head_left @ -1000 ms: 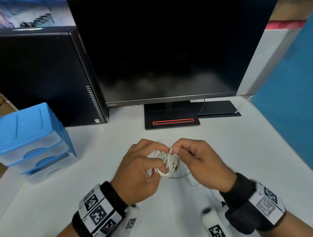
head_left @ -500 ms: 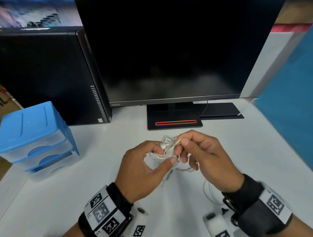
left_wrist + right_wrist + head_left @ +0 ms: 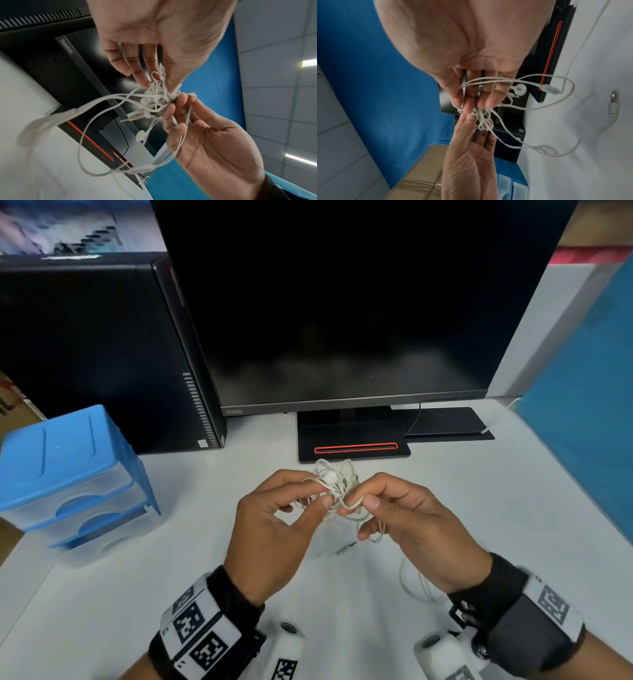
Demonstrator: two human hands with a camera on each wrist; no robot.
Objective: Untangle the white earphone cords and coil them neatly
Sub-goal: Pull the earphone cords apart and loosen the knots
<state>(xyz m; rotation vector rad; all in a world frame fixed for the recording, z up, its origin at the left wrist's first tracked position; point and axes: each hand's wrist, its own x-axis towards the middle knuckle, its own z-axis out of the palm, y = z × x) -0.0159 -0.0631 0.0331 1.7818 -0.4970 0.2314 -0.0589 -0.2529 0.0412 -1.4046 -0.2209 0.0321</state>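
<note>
A knotted clump of white earphone cords (image 3: 337, 486) is held above the white desk (image 3: 164, 559), in front of the monitor stand. My left hand (image 3: 323, 491) pinches its left side between thumb and fingertips. My right hand (image 3: 364, 496) pinches a loop on the right side. In the left wrist view the tangle (image 3: 157, 98) sits between both sets of fingertips, with a jack plug (image 3: 130, 117), an earbud (image 3: 141, 135) and an inline remote (image 3: 142, 169) dangling. The right wrist view shows loose loops and a second jack plug (image 3: 613, 105) over the desk. A slack loop (image 3: 414, 583) lies under my right wrist.
A black monitor (image 3: 342, 302) on its stand base (image 3: 352, 448) stands just behind the hands. A black computer tower (image 3: 102, 354) is at the back left, a blue drawer unit (image 3: 68, 474) at the left, a blue partition (image 3: 589, 440) at the right.
Both hands have carried the clump up and farther toward the monitor stand. The grips shifted to opposite sides of the knot, and more cord now hangs loose below it.
</note>
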